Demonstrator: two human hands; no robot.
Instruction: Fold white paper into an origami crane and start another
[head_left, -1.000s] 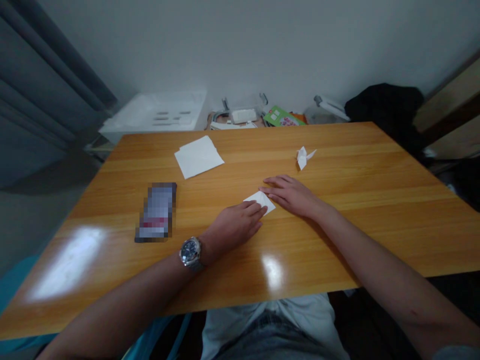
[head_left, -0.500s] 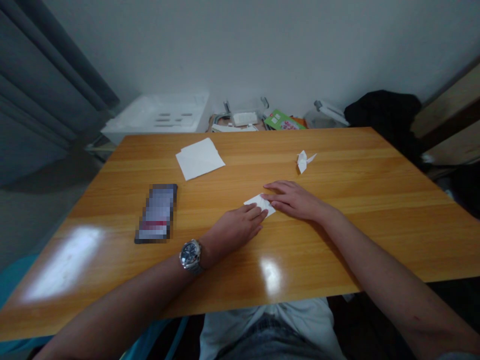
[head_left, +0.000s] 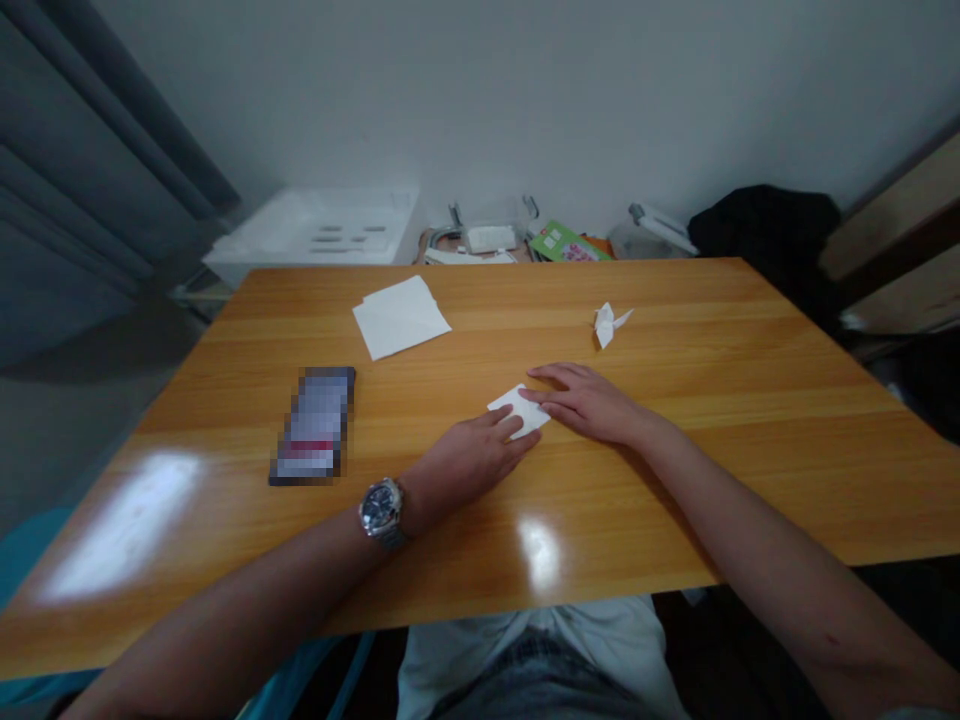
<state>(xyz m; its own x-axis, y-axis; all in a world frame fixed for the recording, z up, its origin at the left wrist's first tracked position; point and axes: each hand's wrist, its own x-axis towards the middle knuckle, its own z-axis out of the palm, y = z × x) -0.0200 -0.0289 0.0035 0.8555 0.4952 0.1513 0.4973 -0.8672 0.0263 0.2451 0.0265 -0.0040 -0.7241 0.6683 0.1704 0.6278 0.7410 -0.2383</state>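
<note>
Two bare hands on a wooden table [head_left: 675, 480]: left hand [head_left: 472, 458] and right hand [head_left: 589, 403], fingers held close together, tips pressing on a small folded white paper [head_left: 519, 408] between them, apparently pinning it flat; one paper crane [head_left: 606, 325] set apart beyond

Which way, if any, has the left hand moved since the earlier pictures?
Yes, slightly: the left hand has slid rightward, toward the right hand, judged against the pixelated phone.

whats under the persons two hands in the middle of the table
A small piece of white paper lies on the wood-grain table, with fingers of the left hand and right hand resting on it. The paper beneath those fingers is covered, so its surface there cannot be seen.
</note>
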